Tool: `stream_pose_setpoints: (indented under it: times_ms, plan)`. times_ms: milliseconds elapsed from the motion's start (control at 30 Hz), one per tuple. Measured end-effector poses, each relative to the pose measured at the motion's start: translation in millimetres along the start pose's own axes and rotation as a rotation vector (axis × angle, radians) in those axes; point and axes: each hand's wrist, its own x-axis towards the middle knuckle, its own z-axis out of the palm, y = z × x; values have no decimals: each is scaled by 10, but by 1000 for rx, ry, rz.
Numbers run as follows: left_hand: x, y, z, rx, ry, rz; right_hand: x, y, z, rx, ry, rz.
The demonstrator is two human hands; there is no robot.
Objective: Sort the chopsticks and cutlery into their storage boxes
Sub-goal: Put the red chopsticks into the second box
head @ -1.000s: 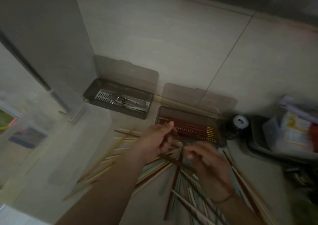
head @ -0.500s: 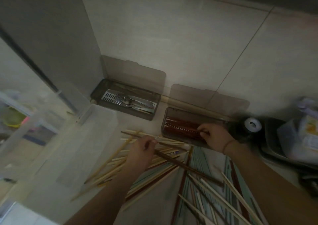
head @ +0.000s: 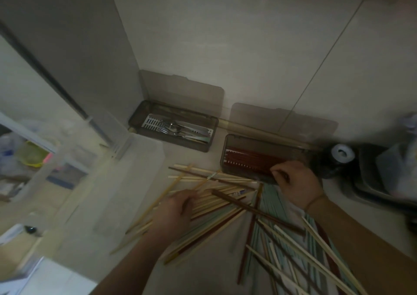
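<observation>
Two smoky plastic boxes stand open against the wall. The cutlery box (head: 135,120) holds metal forks and spoons (head: 180,131). The chopstick box (head: 226,143) holds a row of red chopsticks (head: 250,159). My right hand (head: 295,184) is at that box's right end, its curled fingers pinching the ends of the red chopsticks. A loose pile of wooden, red and pale green chopsticks (head: 228,204) covers the counter in front. Lying on the left of this pile, my left hand (head: 174,211) pinches a light wooden chopstick (head: 206,180).
A clear plastic bin (head: 140,159) stands at the left beside the pile. A black cylinder with a white roll (head: 341,153) sits to the right of the chopstick box. Next to it is a dark tray (head: 370,188) of packets. Both lids lean on the tiled wall.
My right hand left the pile and went to the right end of the chopstick box, where it stays. My left hand slid down onto the pile's left side.
</observation>
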Motion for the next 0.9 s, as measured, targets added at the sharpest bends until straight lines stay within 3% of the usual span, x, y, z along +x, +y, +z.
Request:
stream_pose_setpoints:
  times_ms: [133,233,400,667,767,900]
  plan:
    - [-150,-142,-194,208,-68,102,-290,-364,28,-176,172,-279]
    - [-270,-298,-256,426,-186,140,-377,-605,118,-180,253,-247]
    - [-445,-477,-251,595,-128,180,-468,-848,408,-60,115,-398]
    - [-584,-342,-289,706,72,95,-649,-1074,602,2,15,-370]
    - [-633,-360,-280,681,58,58,-688,-1127,681,-26,-62,-415]
    - [-665,-503,-256,561,0,133,-705,-1172,719,-26,-85,-438]
